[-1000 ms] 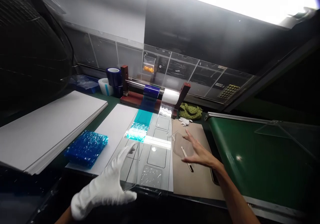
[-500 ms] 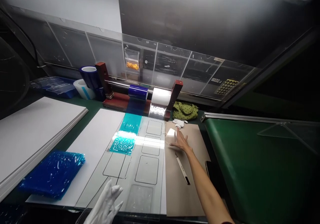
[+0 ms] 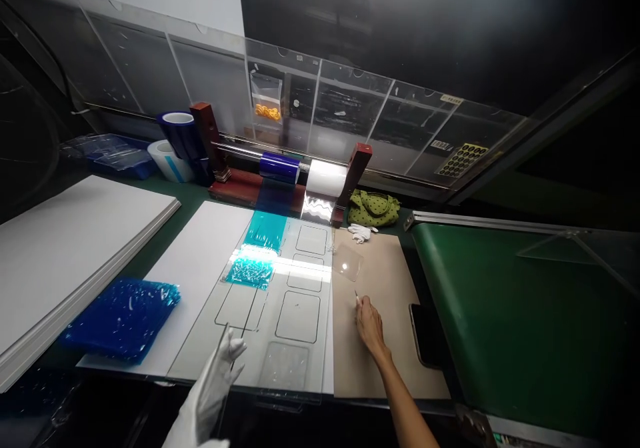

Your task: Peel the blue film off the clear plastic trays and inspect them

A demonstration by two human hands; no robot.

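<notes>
My right hand [image 3: 370, 325], bare, is closed around a slim white craft knife [image 3: 357, 295]; only its pointed tip shows past my fingers. Just beyond the tip, a small clear panel [image 3: 349, 263] with rounded corners lies on the brown board [image 3: 395, 368]. At the lower middle, my left hand [image 3: 220, 361] wears a white glove. Between its thumb and fingers stands a thin clear panel [image 3: 226, 329], seen nearly edge-on and hard to make out. Under that hand is a glass sheet [image 3: 200, 351] with black rounded outlines. Teal film [image 3: 253, 271] covers part of it.
Behind stands a red-brown stand [image 3: 240, 188] with a blue film roll [image 3: 279, 167] and a clear film roll [image 3: 326, 177]. Left are a blue film bundle [image 3: 125, 318] and a white sheet stack [image 3: 85, 235]. A phone [image 3: 425, 335] and green pouch [image 3: 374, 208] are right.
My right hand has come back from the small clear panel and picked up the craft knife from the board. The panel now lies flat there. My view has shifted slightly.
</notes>
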